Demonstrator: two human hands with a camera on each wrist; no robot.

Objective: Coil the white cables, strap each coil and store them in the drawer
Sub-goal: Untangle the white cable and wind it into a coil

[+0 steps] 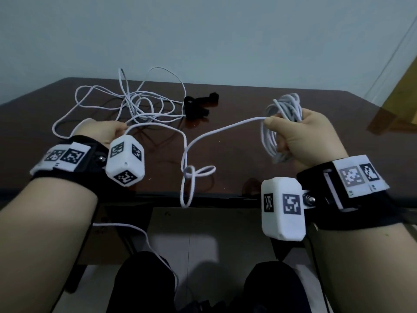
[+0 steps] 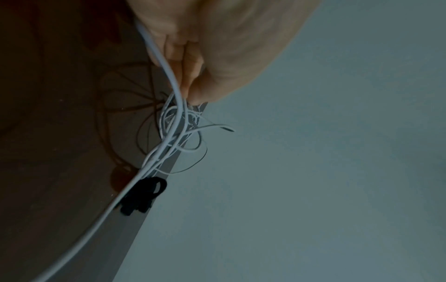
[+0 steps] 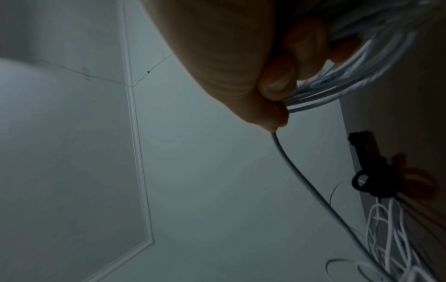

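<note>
The work surface is a dark reddish-brown table (image 1: 248,136) with a glossy top that mirrors the cables and hands faintly; its far edge meets a plain pale grey-blue wall (image 1: 203,37), and a light strip runs up the wall at the right, beside a yellowish wooden piece at the frame's edge. The right wrist view shows a white moulding (image 3: 135,133) running along where the pale surfaces meet. Below the table's near edge lie light floor tiles (image 1: 198,240) and the person's dark-clad knees. The right hand (image 1: 302,136) is raised above the table's right side, fingers curled tightly round a coil (image 1: 282,123) of white cable with many loops bunched in the fist. From the thumb a single strand (image 1: 216,132) runs leftward through the air, sags into a small twisted loop at the table's front edge, then rises to the left hand (image 1: 101,132), which pinches it between closed fingertips (image 2: 188,63) above the left side of the table. Farther back on the left, a loose tangle of white cable (image 1: 135,105) sprawls over the tabletop, one loop standing up against the wall. Just to its right lie black straps (image 1: 198,105) in a small heap, touching the tangle's nearest strands. A further white line hangs below the table toward the knees.
</note>
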